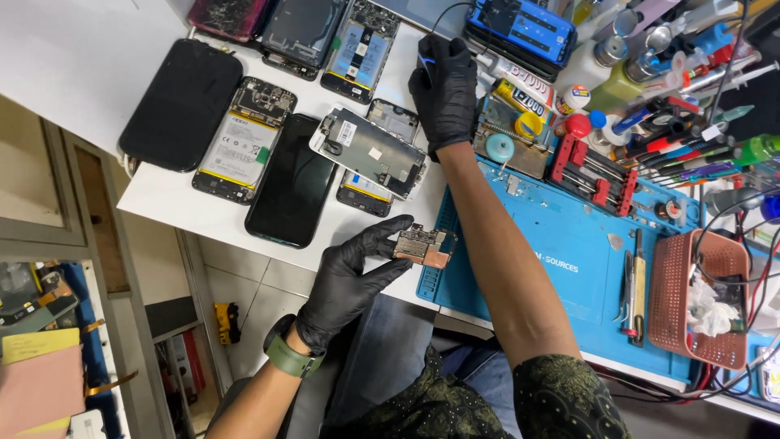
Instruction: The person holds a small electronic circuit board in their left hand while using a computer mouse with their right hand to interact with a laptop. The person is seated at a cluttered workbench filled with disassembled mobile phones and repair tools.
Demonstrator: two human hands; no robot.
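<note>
A small rectangular circuit board (424, 245), coppery with metal shields, is pinched between thumb and fingertips of the left hand (351, 280) at the edge of the blue rubber mat (561, 268). Both hands are sheathed in glossy black gloves. The right hand (445, 89) is curled over a dark tool on the white table (73, 57). Crumpled tissue is held in a reddish mesh basket (674, 301).

Bright, even overhead light; sharp, slight edge distortion.

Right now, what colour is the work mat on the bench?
Blue; the work mat shows best in the head view.
</note>
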